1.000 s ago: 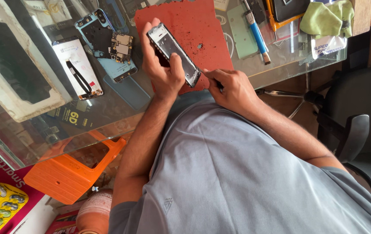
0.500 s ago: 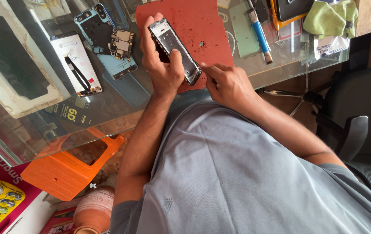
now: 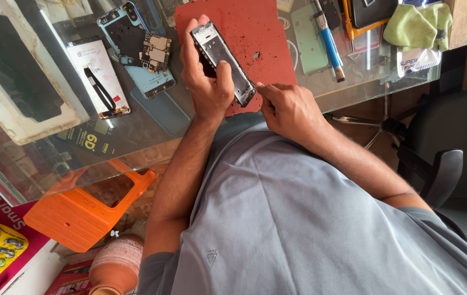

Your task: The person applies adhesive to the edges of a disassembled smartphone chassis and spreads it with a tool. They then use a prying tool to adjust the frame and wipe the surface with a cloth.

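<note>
- The glass table point(image 3: 53, 164) spanned the upper part of the view, and through it an orange plastic stool point(image 3: 80, 210) showed below.
- A red work mat point(image 3: 255, 33) lay on the glass, directly beneath both hands.
- A white-framed dark panel point(image 3: 9, 76) sat at the far left, well apart from the hands.
- An opened blue phone body point(image 3: 140, 52) with a bare circuit board lay just left of the left hand, beside a white screen part point(image 3: 99, 76).
- The left hand point(image 3: 206, 82) was wrapped around the phone frame point(image 3: 223, 63), thumb pressed on its face, holding it tilted above the mat.
- The right hand point(image 3: 288, 109) was curled tight at the frame's lower corner, fingertips pinched there; whether they held a tool could not be told.
- A green cloth point(image 3: 416, 24) lay at the far right.
- A blue-handled tool point(image 3: 329, 43) rested right of the mat.
</note>
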